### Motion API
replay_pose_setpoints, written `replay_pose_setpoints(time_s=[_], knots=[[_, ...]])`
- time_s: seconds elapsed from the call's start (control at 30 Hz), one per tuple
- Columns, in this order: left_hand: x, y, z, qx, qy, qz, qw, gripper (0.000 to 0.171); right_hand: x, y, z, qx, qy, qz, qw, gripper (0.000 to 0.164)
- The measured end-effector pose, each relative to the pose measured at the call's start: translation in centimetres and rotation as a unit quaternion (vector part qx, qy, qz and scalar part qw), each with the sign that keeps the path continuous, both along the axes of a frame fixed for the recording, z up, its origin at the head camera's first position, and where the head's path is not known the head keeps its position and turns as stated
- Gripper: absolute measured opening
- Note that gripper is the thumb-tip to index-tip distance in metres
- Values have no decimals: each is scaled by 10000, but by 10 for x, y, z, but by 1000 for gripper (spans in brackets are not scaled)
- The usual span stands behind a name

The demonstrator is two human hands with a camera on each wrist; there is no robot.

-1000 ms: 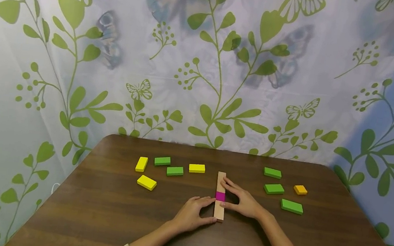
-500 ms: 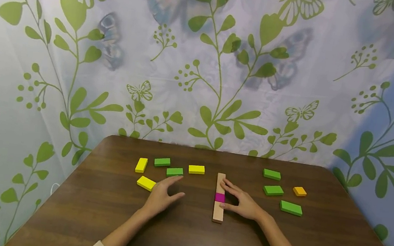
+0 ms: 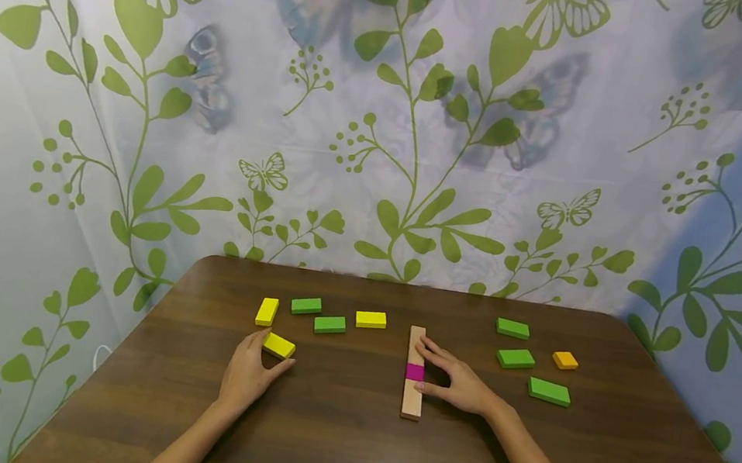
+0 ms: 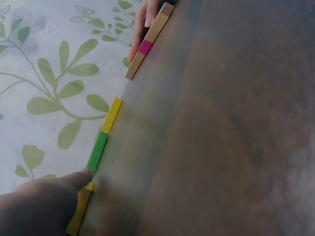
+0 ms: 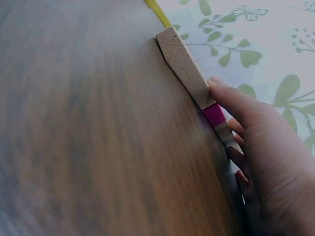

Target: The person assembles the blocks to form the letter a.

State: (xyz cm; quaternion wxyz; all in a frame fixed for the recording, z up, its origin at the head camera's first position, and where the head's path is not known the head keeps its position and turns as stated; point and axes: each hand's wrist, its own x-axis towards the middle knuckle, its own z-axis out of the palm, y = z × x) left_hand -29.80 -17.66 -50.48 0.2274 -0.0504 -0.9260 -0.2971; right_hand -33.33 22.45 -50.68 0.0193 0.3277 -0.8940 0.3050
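Left hand (image 3: pixel 246 375), spread wide, partly hides a yellow block (image 3: pixel 280 346); right hand (image 3: pixel 463 384), fingers spread, touches a beige-and-magenta row (image 3: pixel 415 373). Three green blocks (image 3: pixel 514 358) to its right: head view only.

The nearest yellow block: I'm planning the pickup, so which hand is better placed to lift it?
Probably the left: the left hand is beside the yellow block, while the right hand is farther off, touching the wooden-and-magenta row.
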Motion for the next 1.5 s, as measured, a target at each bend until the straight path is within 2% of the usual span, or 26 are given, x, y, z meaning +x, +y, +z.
replay_pose_setpoints(time_s=[0.3,0.43,0.5,0.6,0.67,0.77,0.83,0.9,0.97,1.07,1.33,1.4,1.5], knots=[[-1,-1,-2,-51,105,-32,9999,65,1,0,1,-24,32,28,10000,77],[0,4,-1,180,84,-308,9993,63,2,-1,1,-53,19,22,10000,77],[2,10,-1,361,129,-615,9974,63,2,-1,1,-23,9,-2,10000,77],[7,25,2,523,231,-1262,9904,62,3,-1,1,-3,-24,-42,10000,77],[13,38,4,536,192,-1821,9816,61,3,-1,0,11,-32,-57,10000,77],[24,58,5,332,-126,-2603,9649,60,3,-1,0,12,-40,-61,10000,77],[29,69,5,135,-393,-2980,9537,60,3,-1,1,21,-49,-71,10000,76],[33,79,5,-65,-562,-3184,9463,61,4,-1,2,7,-56,-77,10000,76],[35,85,7,-188,-630,-3259,9431,61,4,-2,2,-24,-69,-78,9999,76],[34,90,8,-310,-652,-3239,9433,61,4,-2,4,-24,-77,-102,9999,77],[29,91,6,-457,-705,-3243,9422,60,5,-3,5,36,-53,-135,9999,77],[28,90,4,-449,-673,-3203,9439,60,5,-3,4,44,-11,-124,9999,77],[26,90,1,-493,-488,-3009,9511,62,5,-3,2,41,116,-69,9999,76]])
